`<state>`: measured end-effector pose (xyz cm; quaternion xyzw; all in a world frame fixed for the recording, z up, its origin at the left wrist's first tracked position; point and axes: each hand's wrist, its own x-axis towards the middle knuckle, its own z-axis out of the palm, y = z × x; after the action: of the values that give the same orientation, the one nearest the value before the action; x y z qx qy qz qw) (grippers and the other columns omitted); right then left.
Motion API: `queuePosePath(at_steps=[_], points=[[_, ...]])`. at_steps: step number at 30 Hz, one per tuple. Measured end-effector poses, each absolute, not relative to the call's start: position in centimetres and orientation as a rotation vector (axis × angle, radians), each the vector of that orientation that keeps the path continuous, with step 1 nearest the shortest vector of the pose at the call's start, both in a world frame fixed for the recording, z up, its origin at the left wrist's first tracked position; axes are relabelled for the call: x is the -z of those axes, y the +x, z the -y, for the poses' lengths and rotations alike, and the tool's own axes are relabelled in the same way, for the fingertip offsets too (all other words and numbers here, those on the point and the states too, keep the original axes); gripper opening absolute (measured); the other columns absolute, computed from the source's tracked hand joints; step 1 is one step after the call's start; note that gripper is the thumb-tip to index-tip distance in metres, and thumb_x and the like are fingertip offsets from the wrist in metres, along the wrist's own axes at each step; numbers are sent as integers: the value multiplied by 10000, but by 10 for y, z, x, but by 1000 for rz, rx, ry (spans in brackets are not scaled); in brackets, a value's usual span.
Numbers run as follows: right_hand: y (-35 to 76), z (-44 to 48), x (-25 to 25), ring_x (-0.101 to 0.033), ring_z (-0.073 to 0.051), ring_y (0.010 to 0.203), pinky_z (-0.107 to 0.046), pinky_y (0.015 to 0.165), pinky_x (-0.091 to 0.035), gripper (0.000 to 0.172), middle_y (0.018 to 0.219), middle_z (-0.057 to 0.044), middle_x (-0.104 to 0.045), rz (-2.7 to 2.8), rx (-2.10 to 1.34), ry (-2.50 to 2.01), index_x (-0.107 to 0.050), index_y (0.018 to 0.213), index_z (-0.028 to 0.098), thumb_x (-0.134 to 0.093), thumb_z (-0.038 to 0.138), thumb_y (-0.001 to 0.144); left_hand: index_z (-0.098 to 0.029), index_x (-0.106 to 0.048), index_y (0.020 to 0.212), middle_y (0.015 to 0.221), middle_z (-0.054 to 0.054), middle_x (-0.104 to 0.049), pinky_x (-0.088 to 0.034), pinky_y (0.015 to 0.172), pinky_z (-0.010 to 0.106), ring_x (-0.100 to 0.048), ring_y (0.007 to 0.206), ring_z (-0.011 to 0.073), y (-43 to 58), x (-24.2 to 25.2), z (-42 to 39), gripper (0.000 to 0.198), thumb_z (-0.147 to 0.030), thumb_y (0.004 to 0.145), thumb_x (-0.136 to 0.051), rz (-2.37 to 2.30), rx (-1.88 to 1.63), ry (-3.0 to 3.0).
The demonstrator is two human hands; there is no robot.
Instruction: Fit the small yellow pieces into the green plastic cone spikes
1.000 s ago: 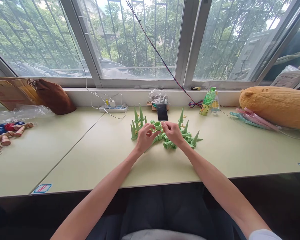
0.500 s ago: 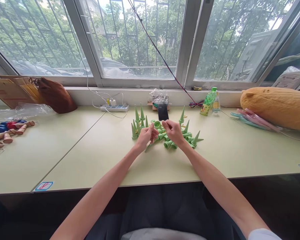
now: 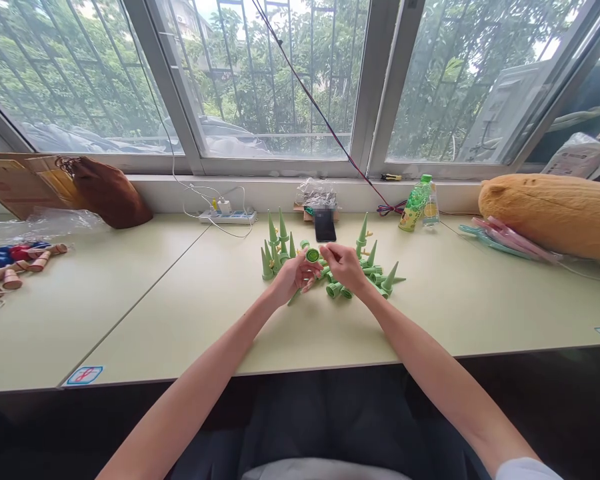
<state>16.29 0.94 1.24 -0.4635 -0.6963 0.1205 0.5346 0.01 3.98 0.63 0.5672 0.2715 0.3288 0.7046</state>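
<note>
My left hand (image 3: 294,280) is closed on a green plastic watering spike (image 3: 312,255), whose round open end faces up toward me. Close beside that end, my right hand (image 3: 344,265) is pinched; whatever sits between its fingertips is too small or hidden to make out. Several cone-shaped spikes (image 3: 272,229) stand upright left of my hands, some with small yellow valves. To the right, another upright spike (image 3: 363,230) carries a yellow valve. More spikes (image 3: 333,290) lie in a loose pile beneath and beside my right hand.
Behind the pile lies a black phone (image 3: 325,225). A power strip (image 3: 227,217) with cables is at the back left, a green bottle (image 3: 415,203) at the back right. Wooden toys (image 3: 13,279) lie far left; an orange plush (image 3: 550,215) rests far right.
My left hand and the spike's open end have come slightly down and closer to me. My right hand stays pinched beside it, with a small shift. The view has tilted a little.
</note>
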Motion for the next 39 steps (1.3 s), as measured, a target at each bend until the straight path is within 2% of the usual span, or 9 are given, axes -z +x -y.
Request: queuePosePath(at_steps=[5,8,11,16,22,27,31,35,39], points=[[163,-9,-12,-293,-93,519,-251,506,-257,501,530,38,-332,1633,-323,-1118,-341,583,197,-412,555,926,-133,-590,872,785,76,-613,-326,357,198,-477,484,81,0,-9,-36,506,-634,814,-557,-552,-758,1295],[164,-10,-12,-328,-93,516,-250,511,-279,490,534,32,-363,1625,-355,-1099,-358,578,196,-423,534,927,-161,-555,892,695,16,-545,-329,371,185,-504,502,89,-1,-7,-36,440,-591,812,-599,-548,-795,1373],[165,-11,-11,-290,-91,511,-251,503,-261,487,529,39,-313,1611,-361,-1096,-325,564,199,-439,510,921,-172,-548,919,584,-32,-451,-347,393,182,-489,496,95,-3,-5,-37,410,-569,828,-596,-563,-821,1473],[165,-13,-11,-274,-91,513,-245,512,-269,483,527,45,-246,1602,-378,-1101,-291,552,205,-450,494,905,-178,-579,1089,589,-27,-470,-367,416,197,-447,471,87,-4,-5,-34,415,-526,865,-563,-640,-869,1733],[167,-14,-12,-302,-94,499,-250,485,-230,468,515,24,-366,1615,-420,-1117,-394,530,191,-438,474,901,-199,-646,1058,938,56,-534,-393,454,180,-445,574,65,-1,3,-38,316,-448,887,-554,-734,-1185,2133],[165,-15,-12,-280,-89,509,-248,485,-233,472,532,24,-404,1604,-418,-1148,-430,547,180,-433,478,913,-218,-645,1076,979,56,-541,-388,466,165,-424,573,55,1,6,-39,278,-410,914,-526,-805,-1294,2241],[163,-15,-12,-267,-92,521,-249,504,-234,489,519,45,-308,1542,-321,-1176,-339,553,193,-440,491,927,-192,-591,1072,931,39,-582,-379,449,172,-444,504,39,5,3,-36,341,-478,892,-543,-899,-1318,2039],[165,-15,-11,-261,-93,529,-248,512,-238,478,531,48,-305,1556,-283,-1174,-337,577,194,-419,488,945,-126,-615,832,683,24,-576,-308,367,202,-425,382,53,5,-3,-34,523,-616,889,-440,-927,-1176,1741],[166,-14,-10,-253,-95,542,-241,515,-238,457,537,51,-293,1647,-273,-1150,-342,595,194,-431,479,941,-102,-641,765,666,59,-611,-256,327,217,-433,362,66,3,-6,-34,612,-679,846,-455,-850,-953,1533]])
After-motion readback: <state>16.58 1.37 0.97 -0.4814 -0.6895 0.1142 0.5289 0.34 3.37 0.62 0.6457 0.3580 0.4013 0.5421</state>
